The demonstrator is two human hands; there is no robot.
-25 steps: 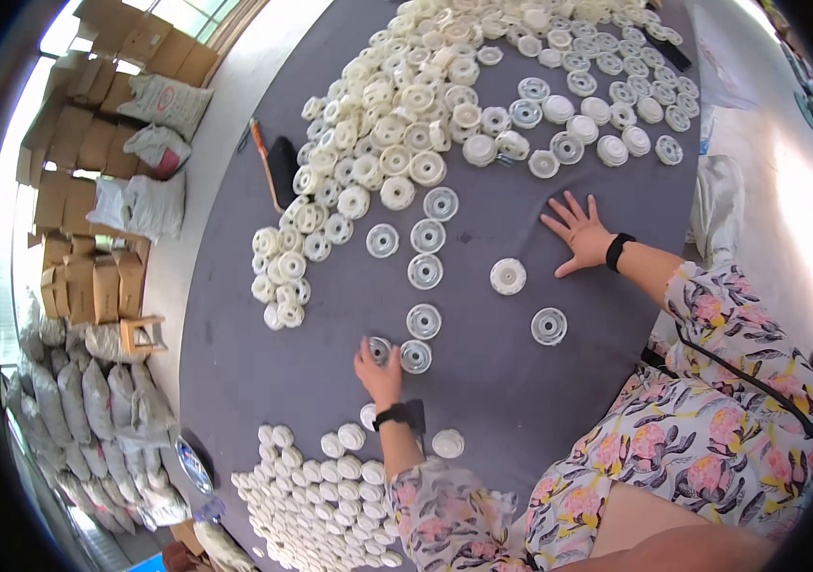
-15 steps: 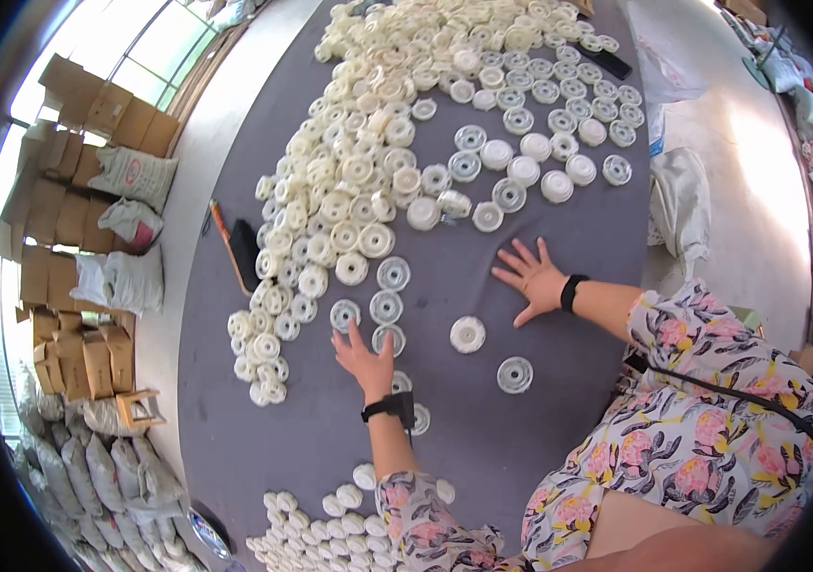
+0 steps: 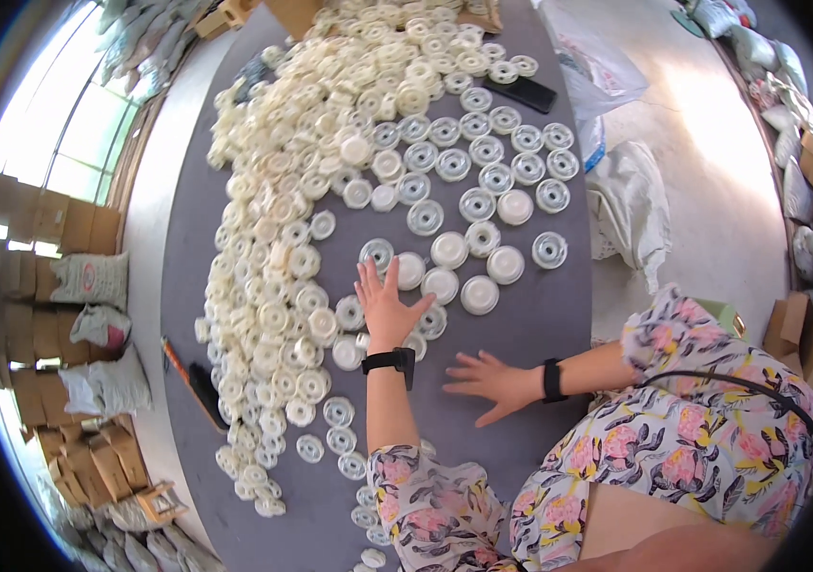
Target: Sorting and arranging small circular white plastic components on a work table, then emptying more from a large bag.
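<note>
Spreading unclenched, the left hand (image 3: 389, 313) overlapped a translucent plastic wheel (image 3: 378, 247), with the right hand (image 3: 504, 383) splayed, released, at the left's four o'clock.

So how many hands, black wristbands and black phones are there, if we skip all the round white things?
Hands: 2, left hand and right hand
Black wristbands: 2
Black phone: 1
Total: 5

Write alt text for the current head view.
A person's bare left hand and right hand, fingers spread, are over a grey table, the left among pale round discs. A heap of them lies left, a black phone farther ahead.
</note>
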